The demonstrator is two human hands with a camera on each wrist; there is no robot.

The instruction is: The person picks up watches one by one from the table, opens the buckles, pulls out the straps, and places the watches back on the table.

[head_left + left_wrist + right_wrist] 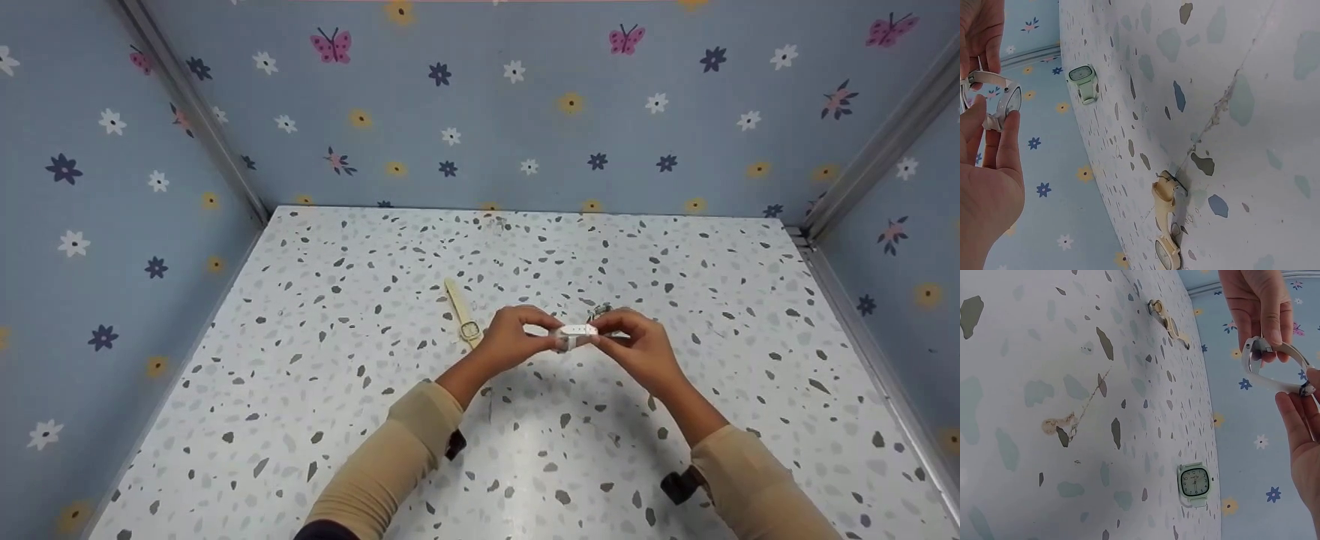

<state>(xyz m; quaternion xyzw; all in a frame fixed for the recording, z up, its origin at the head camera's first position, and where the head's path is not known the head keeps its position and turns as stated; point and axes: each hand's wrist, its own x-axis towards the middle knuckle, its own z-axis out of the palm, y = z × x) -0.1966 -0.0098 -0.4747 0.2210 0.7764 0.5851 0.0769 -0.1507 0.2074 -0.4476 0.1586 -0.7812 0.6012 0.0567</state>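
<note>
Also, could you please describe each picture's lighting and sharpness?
Head view: pale glare on the table, soft shadow below the right hand, white watch slightly washed out; left wrist view: tipped sideways, green watch too unclear to read; right wrist view: also tipped, but that watch's numerals show.

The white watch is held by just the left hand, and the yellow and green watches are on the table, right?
Not just the left hand: the head view shows the right hand gripping the white watch too. The rest is right.
</note>
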